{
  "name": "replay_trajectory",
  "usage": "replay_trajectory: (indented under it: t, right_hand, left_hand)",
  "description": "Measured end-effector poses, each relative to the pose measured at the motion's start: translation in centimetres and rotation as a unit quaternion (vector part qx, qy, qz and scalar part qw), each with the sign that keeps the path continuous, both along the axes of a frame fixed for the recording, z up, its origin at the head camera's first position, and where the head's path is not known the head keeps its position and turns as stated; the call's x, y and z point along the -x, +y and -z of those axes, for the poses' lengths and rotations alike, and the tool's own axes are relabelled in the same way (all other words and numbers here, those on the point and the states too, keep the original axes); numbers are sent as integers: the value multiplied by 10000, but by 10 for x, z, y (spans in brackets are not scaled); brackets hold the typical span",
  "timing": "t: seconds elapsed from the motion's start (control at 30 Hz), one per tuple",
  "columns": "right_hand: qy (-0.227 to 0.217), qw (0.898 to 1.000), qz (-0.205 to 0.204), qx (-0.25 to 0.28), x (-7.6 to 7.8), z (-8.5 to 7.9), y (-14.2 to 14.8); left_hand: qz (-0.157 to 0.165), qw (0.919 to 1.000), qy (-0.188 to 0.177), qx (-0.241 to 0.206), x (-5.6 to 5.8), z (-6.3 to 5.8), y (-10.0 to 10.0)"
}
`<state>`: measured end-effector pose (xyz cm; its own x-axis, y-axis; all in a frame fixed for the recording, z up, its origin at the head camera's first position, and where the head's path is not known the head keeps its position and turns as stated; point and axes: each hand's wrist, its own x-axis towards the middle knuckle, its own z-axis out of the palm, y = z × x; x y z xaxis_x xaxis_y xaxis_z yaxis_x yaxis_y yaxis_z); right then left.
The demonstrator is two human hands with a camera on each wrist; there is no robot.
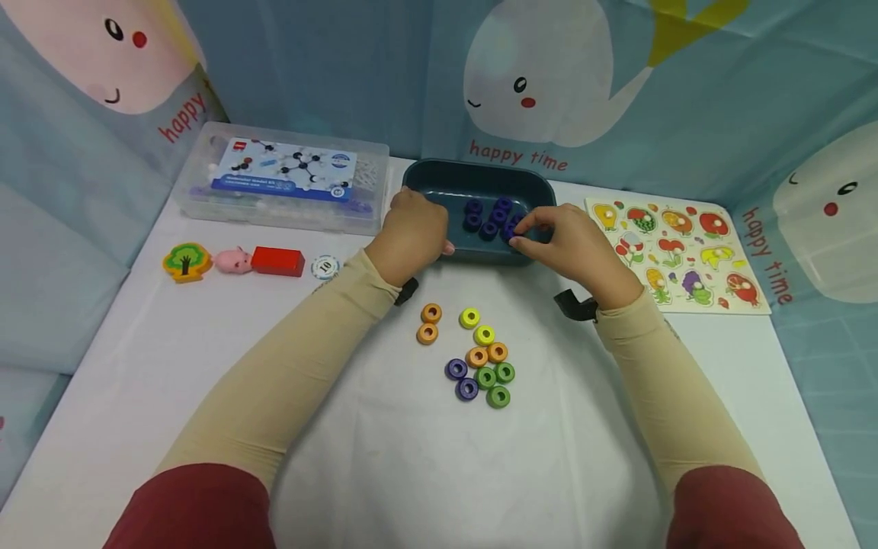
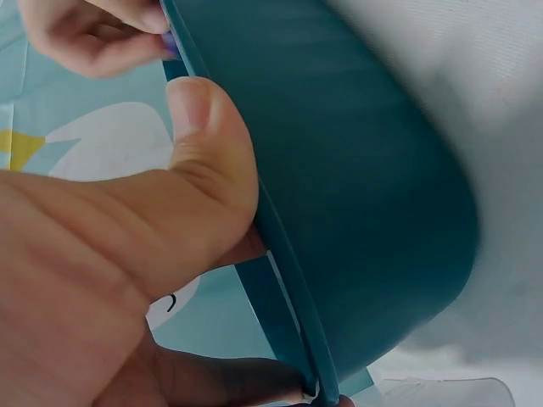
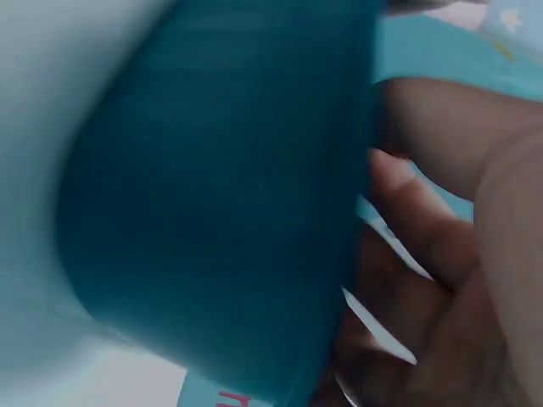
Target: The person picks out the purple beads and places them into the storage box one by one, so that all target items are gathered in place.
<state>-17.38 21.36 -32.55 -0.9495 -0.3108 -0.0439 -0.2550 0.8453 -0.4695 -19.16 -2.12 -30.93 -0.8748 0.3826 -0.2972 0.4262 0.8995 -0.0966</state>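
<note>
A dark teal plastic bin point(image 1: 480, 255) stands at the back of the table with several purple rings point(image 1: 488, 230) inside. My left hand point(image 1: 414, 229) grips the bin's left end; in the left wrist view the thumb point(image 2: 212, 136) lies over the rim, with other fingers on the inner side. Over the bin's right end, my right hand point(image 1: 572, 248) pinches a purple ring point(image 1: 509, 232) between thumb and fingertips. A bit of purple shows at those fingertips in the left wrist view. In the right wrist view the bin's wall point(image 3: 212, 195) hides the fingertips.
Loose orange point(image 1: 427, 333), yellow point(image 1: 469, 318), green point(image 1: 498, 396) and purple rings point(image 1: 467, 389) lie before the bin. Left are a molecular model kit box point(image 1: 288, 217), tree piece point(image 1: 187, 261), pink pig point(image 1: 234, 261), red block point(image 1: 277, 261) and chip point(image 1: 325, 267). A fruit puzzle board point(image 1: 675, 255) lies right.
</note>
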Motion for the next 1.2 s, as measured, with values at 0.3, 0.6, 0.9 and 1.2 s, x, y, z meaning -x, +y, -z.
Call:
replay_trajectory:
  t: [0.3, 0.6, 0.9, 1.2]
  right_hand:
    - [-656, 9949, -472, -606, 48, 23, -10]
    - [-151, 9953, -465, -837, 55, 30, -15]
    - [871, 9927, -828, 42, 12, 13, -20]
    - [745, 9398, -3327, -236, -103, 13, -51]
  left_hand:
    - [-87, 9999, -102, -63, 2, 0, 0]
    - [-131, 9998, -160, -58, 2, -1, 0]
    - [-106, 9998, -111, -91, 0, -2, 0]
    - [-117, 9999, -101, 18, 0, 0, 1]
